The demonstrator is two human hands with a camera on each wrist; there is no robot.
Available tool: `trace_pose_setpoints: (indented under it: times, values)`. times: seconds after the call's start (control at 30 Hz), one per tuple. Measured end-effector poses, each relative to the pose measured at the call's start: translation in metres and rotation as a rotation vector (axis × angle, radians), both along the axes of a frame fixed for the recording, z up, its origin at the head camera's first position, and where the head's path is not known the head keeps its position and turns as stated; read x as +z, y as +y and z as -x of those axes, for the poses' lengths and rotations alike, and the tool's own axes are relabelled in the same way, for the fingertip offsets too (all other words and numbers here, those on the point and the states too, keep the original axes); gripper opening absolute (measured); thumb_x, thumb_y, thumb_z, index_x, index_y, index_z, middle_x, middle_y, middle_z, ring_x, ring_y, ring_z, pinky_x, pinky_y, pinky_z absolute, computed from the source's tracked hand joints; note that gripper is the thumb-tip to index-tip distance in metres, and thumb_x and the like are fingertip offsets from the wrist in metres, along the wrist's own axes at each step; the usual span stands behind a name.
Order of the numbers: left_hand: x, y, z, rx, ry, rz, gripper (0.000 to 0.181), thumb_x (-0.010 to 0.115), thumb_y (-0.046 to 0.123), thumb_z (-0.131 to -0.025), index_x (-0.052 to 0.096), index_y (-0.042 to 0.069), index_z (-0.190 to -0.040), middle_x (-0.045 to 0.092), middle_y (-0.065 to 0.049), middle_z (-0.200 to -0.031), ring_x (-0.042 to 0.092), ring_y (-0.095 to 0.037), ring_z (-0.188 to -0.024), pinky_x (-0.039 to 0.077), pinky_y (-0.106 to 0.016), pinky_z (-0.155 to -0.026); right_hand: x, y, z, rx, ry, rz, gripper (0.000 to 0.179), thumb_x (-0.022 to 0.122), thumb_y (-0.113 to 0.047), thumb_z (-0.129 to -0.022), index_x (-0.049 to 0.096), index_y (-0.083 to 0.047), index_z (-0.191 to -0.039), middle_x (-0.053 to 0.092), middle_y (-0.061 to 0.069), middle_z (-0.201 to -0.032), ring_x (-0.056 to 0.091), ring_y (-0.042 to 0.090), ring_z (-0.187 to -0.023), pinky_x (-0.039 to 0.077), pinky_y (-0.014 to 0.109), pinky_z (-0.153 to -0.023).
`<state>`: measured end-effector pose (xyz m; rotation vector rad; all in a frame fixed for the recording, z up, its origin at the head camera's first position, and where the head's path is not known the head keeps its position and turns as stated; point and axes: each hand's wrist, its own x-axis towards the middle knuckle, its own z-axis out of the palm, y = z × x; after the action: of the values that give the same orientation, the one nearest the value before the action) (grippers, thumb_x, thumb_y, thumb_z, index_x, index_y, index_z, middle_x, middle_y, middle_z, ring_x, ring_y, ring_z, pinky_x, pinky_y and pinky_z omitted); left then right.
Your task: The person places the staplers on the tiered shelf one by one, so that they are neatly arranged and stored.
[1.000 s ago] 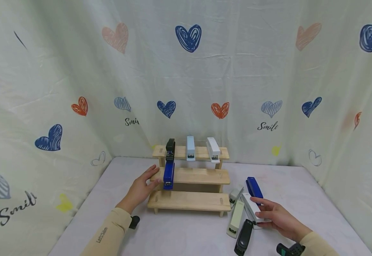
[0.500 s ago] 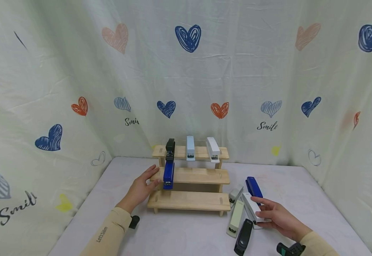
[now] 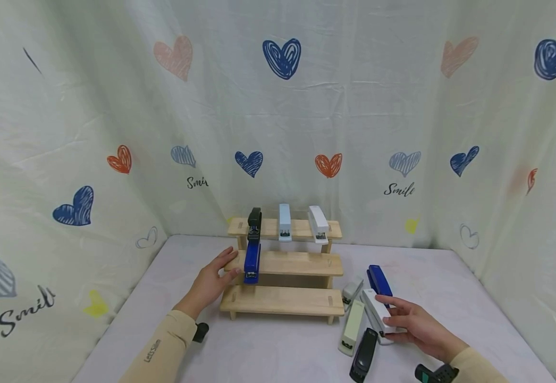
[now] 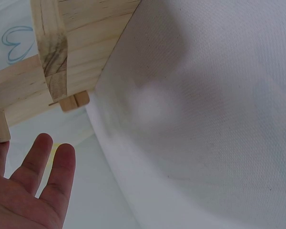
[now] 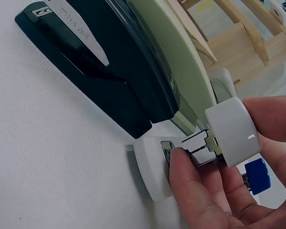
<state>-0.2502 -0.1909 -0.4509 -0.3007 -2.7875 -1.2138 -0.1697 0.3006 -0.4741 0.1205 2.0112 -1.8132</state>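
My right hand (image 3: pixel 417 325) grips a white stapler (image 5: pixel 233 131) at its near end, thumb and fingers around the front of it. In the right wrist view its base rests on the table and the top arm stands raised above it. My left hand (image 3: pixel 211 284) touches the left end of the middle step of a wooden three-step rack (image 3: pixel 297 263), fingers mostly straight. Beside that hand a blue stapler (image 3: pixel 252 263) stands on the middle step. A black stapler (image 3: pixel 254 223), a light blue stapler (image 3: pixel 285 222) and another white stapler (image 3: pixel 318 223) stand on the top step.
Close around the right hand lie a black stapler (image 5: pixel 100 62), a pale green stapler (image 3: pixel 352 327), a second blue stapler (image 3: pixel 379 280) and a greyish-white stapler (image 3: pixel 350 292). A curtain with hearts (image 3: pixel 364 106) hangs behind the white-covered table (image 3: pixel 268 356).
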Motion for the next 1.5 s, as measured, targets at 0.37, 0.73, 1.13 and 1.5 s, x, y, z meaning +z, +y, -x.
trace_pose_setpoints:
  times: [0.37, 0.73, 1.13, 1.5]
  values:
    - [0.000, 0.001, -0.002, 0.009, 0.019, -0.004, 0.063, 0.065, 0.037, -0.098, 0.046, 0.009, -0.150, 0.032, -0.007, -0.160, 0.035, -0.040, -0.141, 0.032, -0.060, -0.110, 0.009, 0.002, -0.003, 0.042, 0.030, -0.031, 0.072, 0.067, -0.010, -0.095, 0.028, 0.001, -0.155, 0.010, 0.043, -0.151, 0.057, 0.030, -0.109, 0.054, 0.053, -0.090]
    - [0.000, 0.000, -0.002, 0.001, -0.021, -0.021, 0.060, 0.064, 0.033, -0.099, 0.045, 0.011, -0.151, 0.029, -0.004, -0.162, 0.030, -0.037, -0.144, 0.029, -0.058, -0.112, 0.031, 0.004, -0.003, 0.028, 0.088, -0.097, 0.071, 0.069, -0.015, -0.095, 0.033, -0.001, -0.154, 0.015, 0.039, -0.151, 0.054, 0.035, -0.116, 0.054, 0.053, -0.089]
    - [0.000, 0.000, 0.000, 0.001, -0.013, -0.014, 0.060, 0.064, 0.034, -0.099, 0.045, 0.012, -0.151, 0.029, -0.004, -0.162, 0.029, -0.036, -0.144, 0.030, -0.056, -0.112, 0.059, -0.010, 0.000, 0.091, 0.141, -0.061, 0.069, 0.067, -0.018, -0.096, 0.033, -0.003, -0.154, 0.025, 0.033, -0.150, 0.055, 0.033, -0.113, 0.055, 0.049, -0.090]
    - [0.000, 0.001, -0.002, -0.011, -0.003, -0.020, 0.061, 0.064, 0.035, -0.099, 0.045, 0.009, -0.151, 0.030, -0.007, -0.161, 0.029, -0.038, -0.144, 0.029, -0.058, -0.112, 0.081, -0.040, 0.003, 0.132, 0.166, -0.062, 0.066, 0.069, -0.014, -0.094, 0.039, -0.006, -0.153, 0.031, 0.028, -0.148, 0.053, 0.036, -0.113, 0.055, 0.050, -0.089]
